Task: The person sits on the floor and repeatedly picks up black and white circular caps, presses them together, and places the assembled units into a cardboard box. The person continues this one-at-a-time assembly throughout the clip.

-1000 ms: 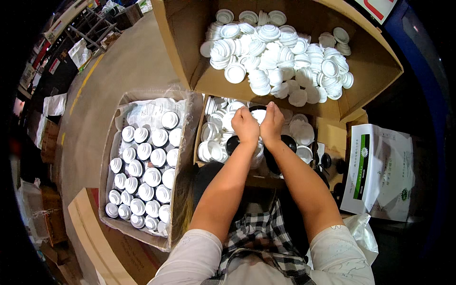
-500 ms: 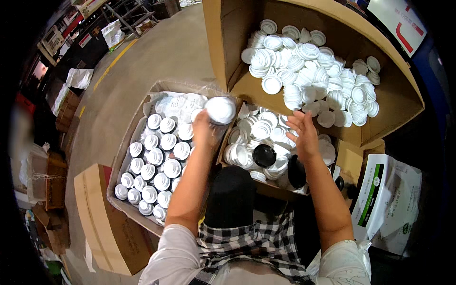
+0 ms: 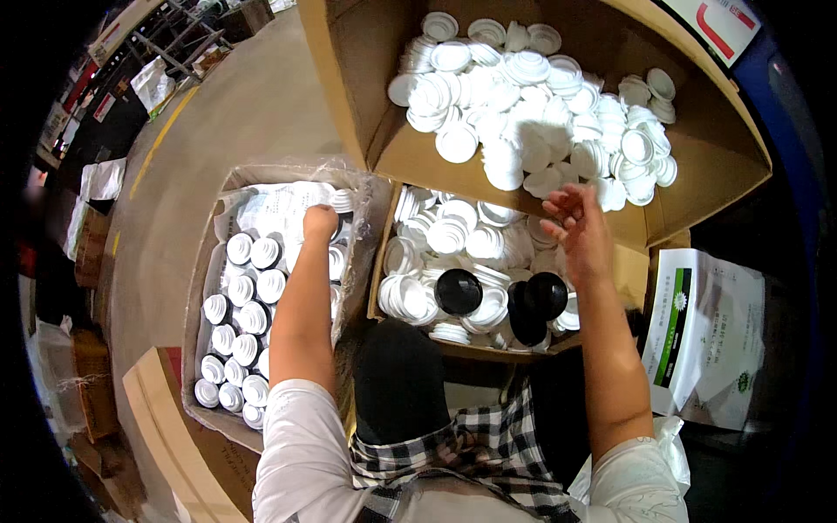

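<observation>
Hands work apart over two cartons on the concrete floor (image 3: 218, 113). The left hand (image 3: 319, 221) reaches down into the plastic-lined carton (image 3: 202, 288) on the person's left, its knuckles up and the fingers curled under so that I cannot tell whether they are clamped on anything; it sits at the far end of the rows, just beside a capped jar (image 3: 343, 201) near the carton's far wall. The white capped jars (image 3: 244, 296) stand upright in tidy rows, long axes vertical, lids facing up toward the camera, filling the carton's left side and near end. Crumpled clear liner (image 3: 261, 205) covers the far part of the carton around the hand.

The right hand (image 3: 579, 228) hovers above the middle carton (image 3: 381, 253), palm turned inward, fingers spread apart and holding nothing. Below it lie loose white lids (image 3: 453, 235), jumbled at all angles, some flat and some tipped on edge. Among them rest black round jars (image 3: 459, 291), one near the centre and two more (image 3: 539, 301) close together toward the near right corner, just beside the forearm.

Beyond, a larger open carton (image 3: 697, 166) holds a heap of more white lids (image 3: 523, 96). A white printed bag (image 3: 706, 336) lies to the right, near the right elbow
</observation>
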Motion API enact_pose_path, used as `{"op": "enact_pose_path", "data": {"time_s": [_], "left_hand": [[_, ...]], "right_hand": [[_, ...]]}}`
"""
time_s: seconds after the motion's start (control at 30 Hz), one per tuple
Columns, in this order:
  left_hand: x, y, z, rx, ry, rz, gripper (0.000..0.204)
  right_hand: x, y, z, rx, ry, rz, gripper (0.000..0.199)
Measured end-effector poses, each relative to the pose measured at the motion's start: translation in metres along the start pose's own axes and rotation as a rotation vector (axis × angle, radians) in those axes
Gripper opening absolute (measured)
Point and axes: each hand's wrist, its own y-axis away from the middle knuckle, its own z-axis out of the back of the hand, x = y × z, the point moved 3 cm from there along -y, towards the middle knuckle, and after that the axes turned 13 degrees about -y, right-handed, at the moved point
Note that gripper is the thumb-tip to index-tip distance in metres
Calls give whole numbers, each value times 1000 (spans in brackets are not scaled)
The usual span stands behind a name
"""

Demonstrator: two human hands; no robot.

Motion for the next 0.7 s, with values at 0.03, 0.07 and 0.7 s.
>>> {"op": "enact_pose_path", "data": {"time_s": [0.03,0.07,0.7], "left_hand": [[-11,7,12,-32,-44,-46,26],[-26,17,26,-117,-17,-74,25],[-148,189,90,550,596,-308,15]], "right_hand": [[1,-4,5,-5,23,-7,44],[1,-7,11,-23,41,-20,43],[-116,-14,26,688,1328,40,26]]}}
